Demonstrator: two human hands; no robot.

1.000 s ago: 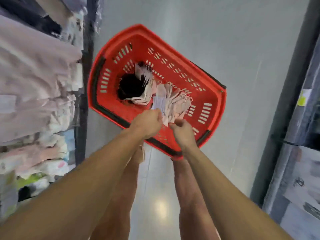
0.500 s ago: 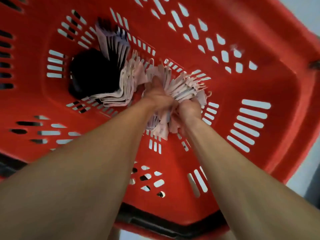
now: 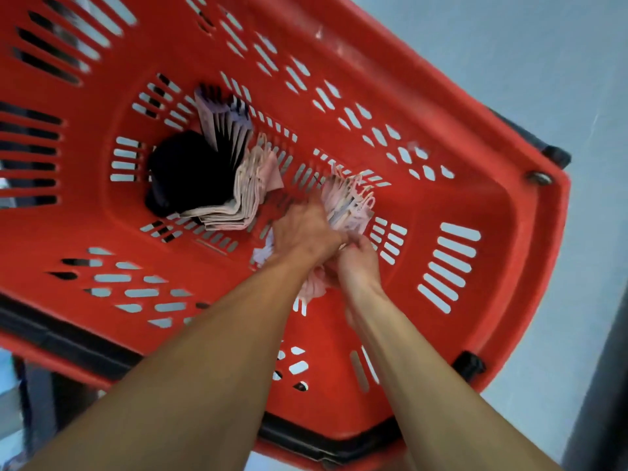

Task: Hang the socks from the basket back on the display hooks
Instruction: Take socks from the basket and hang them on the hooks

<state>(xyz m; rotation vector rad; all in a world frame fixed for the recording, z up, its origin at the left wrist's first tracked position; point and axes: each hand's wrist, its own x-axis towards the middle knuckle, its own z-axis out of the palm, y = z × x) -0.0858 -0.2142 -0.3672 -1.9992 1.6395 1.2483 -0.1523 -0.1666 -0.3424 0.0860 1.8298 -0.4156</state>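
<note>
L hand (image 3: 306, 232) & R hand (image 3: 358, 263) clenching pink sock bundle (image 3: 343, 209) in basket (image 3: 475, 185).
Hooks (image 3: 367, 201) pointing upper right, toes trailing down; 2nd stack (image 3: 217, 192) lying upper left, nearer L hand.

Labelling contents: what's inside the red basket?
A fanned stack of black and pale socks lies loose; left hand and right hand grip a pink sock bundle, covering its middle.

red basket (image 3: 441, 107); pink socks (image 3: 346, 202); black socks (image 3: 190, 168)
</note>
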